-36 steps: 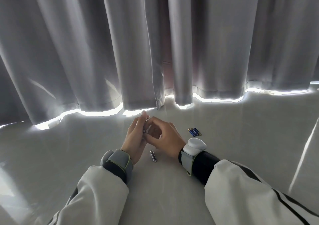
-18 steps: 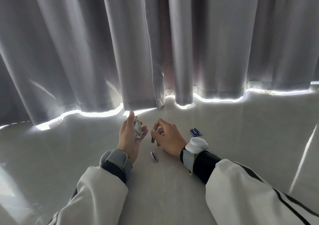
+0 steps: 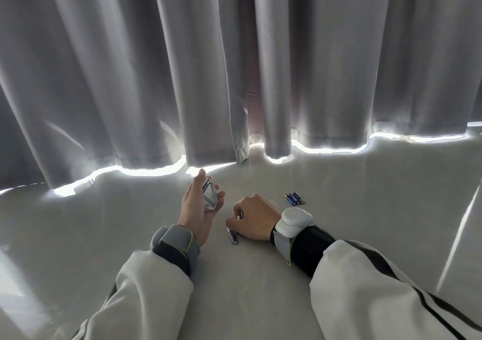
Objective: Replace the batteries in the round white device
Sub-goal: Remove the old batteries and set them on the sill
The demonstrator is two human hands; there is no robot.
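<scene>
Holding the round white device [image 3: 210, 195] on edge in my left hand [image 3: 199, 209], fingers cupped around it, I have my right hand [image 3: 254, 217] curled knuckles-up on the table [image 3: 104, 235] just beside it; it seems to pinch something small, but I cannot tell what. One used battery [image 3: 233, 236] lies touching that hand's near side, long axis pointing toward me. Fresh blue batteries [image 3: 294, 198] lie beyond my right wrist, nearer the right hand than the left. Grey curtains [image 3: 182, 65] hang behind, light leaking beneath.
</scene>
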